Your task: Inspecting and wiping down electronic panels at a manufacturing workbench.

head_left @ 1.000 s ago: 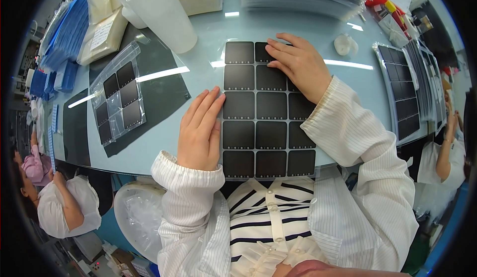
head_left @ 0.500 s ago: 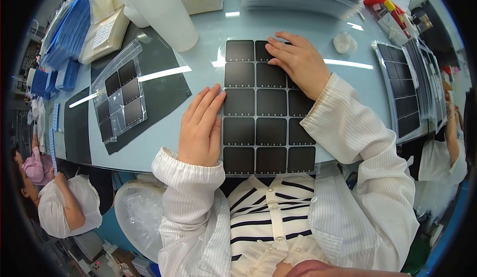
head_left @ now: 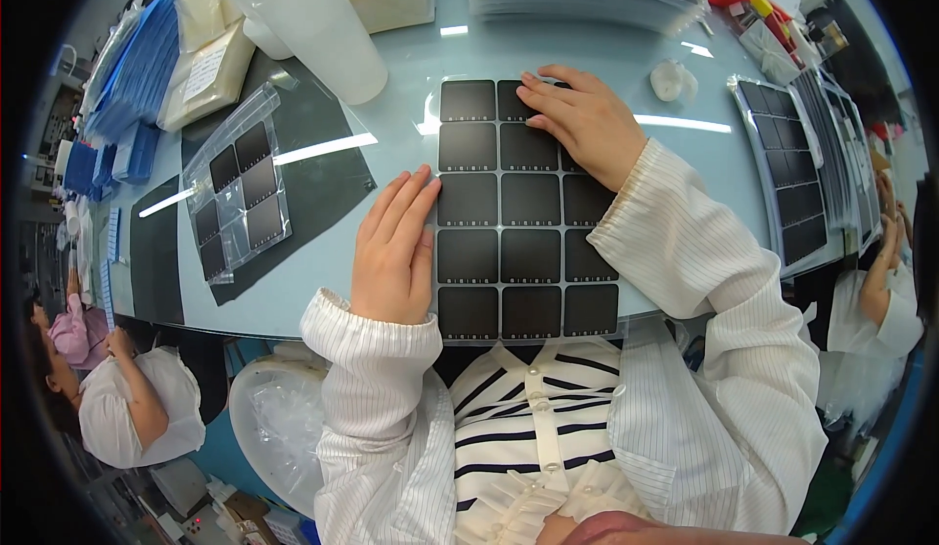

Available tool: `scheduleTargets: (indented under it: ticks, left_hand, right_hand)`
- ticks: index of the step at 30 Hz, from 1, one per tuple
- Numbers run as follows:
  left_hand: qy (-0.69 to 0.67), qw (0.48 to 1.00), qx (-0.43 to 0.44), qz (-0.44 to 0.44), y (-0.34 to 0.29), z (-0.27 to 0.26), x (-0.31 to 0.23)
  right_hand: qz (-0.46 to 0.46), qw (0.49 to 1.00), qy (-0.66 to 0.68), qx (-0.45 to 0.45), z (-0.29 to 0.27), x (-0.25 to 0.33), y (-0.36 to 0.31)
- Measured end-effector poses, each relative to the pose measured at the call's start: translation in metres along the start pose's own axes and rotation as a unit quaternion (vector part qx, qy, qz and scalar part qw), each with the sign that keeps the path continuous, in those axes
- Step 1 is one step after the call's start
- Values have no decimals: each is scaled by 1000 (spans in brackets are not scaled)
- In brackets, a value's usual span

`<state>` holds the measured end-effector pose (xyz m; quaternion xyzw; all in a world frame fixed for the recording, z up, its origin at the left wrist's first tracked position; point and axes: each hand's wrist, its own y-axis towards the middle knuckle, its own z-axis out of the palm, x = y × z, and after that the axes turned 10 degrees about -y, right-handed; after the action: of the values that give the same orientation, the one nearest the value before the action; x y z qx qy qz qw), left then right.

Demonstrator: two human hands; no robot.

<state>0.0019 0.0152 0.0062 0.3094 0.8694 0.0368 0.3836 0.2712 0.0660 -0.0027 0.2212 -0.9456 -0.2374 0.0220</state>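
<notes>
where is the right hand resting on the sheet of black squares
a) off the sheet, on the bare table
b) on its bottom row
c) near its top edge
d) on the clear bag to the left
c: the right hand lies flat over the top rows of the sheet of black squares, while the left hand rests along its left edge.

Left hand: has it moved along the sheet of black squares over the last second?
No. The left hand lies flat at the left edge of the sheet of black squares, fingertips level with the third row, as before.
</notes>
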Motion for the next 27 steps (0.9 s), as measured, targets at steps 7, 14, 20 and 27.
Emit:
scheduleTargets:
  ticks: [7, 14, 20, 27]
  left_hand:
    - [3, 1000, 2, -5, -3, -1, 2]
    - [10, 1000, 22, -2, 2, -3, 0]
    - [16, 999, 35, -26, 7, -2, -4]
    - [16, 997, 47, -51, 11, -4, -9]
  right_hand:
    - [114, 982, 59, -137, -42, -58, -9]
    - [298, 949, -81, 63, -64, -108, -53]
    - [345, 937, 14, 53, -51, -113, -56]
    - [313, 949, -31, -3, -34, -115, -49]
